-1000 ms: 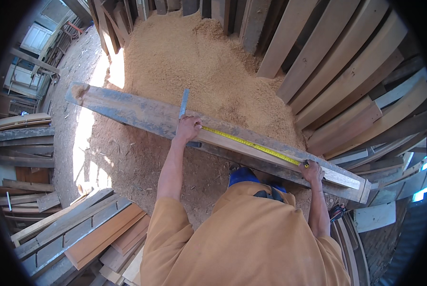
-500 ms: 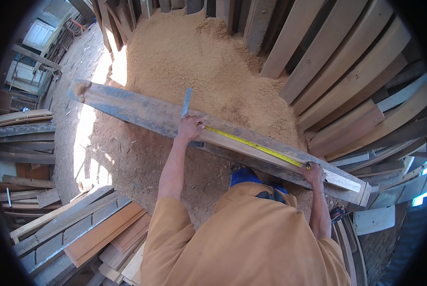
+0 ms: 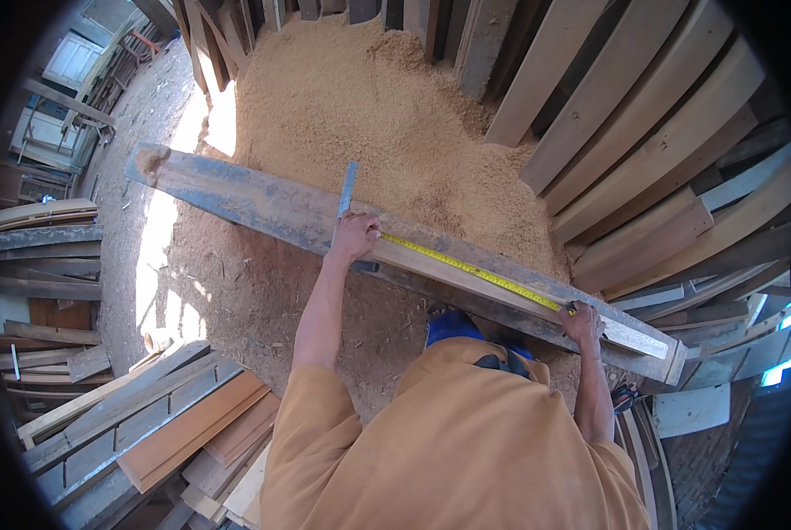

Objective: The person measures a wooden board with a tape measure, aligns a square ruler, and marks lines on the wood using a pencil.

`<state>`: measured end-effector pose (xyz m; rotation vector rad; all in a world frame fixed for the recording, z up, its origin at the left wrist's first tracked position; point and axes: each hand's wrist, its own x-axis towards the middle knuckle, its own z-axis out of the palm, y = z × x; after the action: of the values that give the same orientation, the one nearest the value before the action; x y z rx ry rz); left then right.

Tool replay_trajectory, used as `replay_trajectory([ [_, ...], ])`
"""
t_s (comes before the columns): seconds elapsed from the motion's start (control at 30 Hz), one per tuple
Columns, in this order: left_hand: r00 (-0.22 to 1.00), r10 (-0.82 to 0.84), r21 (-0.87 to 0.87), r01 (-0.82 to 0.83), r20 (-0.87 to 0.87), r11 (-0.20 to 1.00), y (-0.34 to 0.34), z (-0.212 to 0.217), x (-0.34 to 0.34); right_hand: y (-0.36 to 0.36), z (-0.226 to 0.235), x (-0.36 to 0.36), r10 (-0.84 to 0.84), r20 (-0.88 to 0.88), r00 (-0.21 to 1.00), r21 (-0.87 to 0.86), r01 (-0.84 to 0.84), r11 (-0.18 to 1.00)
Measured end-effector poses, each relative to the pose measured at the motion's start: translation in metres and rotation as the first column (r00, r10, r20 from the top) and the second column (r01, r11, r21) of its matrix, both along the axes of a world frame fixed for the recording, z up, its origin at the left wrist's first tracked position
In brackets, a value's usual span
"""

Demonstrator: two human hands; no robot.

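Note:
A yellow tape measure (image 3: pixel 470 267) is stretched along a narrow light wooden strip (image 3: pixel 431 269) on a long weathered plank (image 3: pixel 263 201). At the strip's left end, my left hand (image 3: pixel 356 235) is closed on the tape's end. Beneath that hand lies a try square; its metal blade (image 3: pixel 348 185) sticks out past the far side of the plank, and its dark stock (image 3: pixel 366 266) shows at the near side. My right hand (image 3: pixel 582 327) is closed around the tape's case, mostly hidden by the fingers, further along the strip.
A heap of sawdust (image 3: pixel 351 106) spreads beyond the plank. Many boards (image 3: pixel 625 115) lean at the far right. Stacked planks (image 3: pixel 188 433) lie at lower left, more timber (image 3: pixel 42 265) at the left edge. A dirt floor (image 3: pixel 236 291) lies on the near side.

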<state>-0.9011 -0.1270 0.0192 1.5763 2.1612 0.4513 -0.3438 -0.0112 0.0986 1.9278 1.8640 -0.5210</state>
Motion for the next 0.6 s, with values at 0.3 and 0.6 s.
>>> replay_trajectory([
  [0.3,1.000,-0.010,0.060,0.012,-0.020,0.998,-0.002,-0.006,0.000,-0.003,-0.004,-0.006,-0.033,-0.007,0.999,0.112,0.034,0.993],
  [0.6,0.999,-0.042,0.027,0.041,0.031,0.999,-0.001,0.006,0.002,-0.003,-0.001,-0.015,-0.034,0.040,0.999,0.132,0.029,0.991],
])
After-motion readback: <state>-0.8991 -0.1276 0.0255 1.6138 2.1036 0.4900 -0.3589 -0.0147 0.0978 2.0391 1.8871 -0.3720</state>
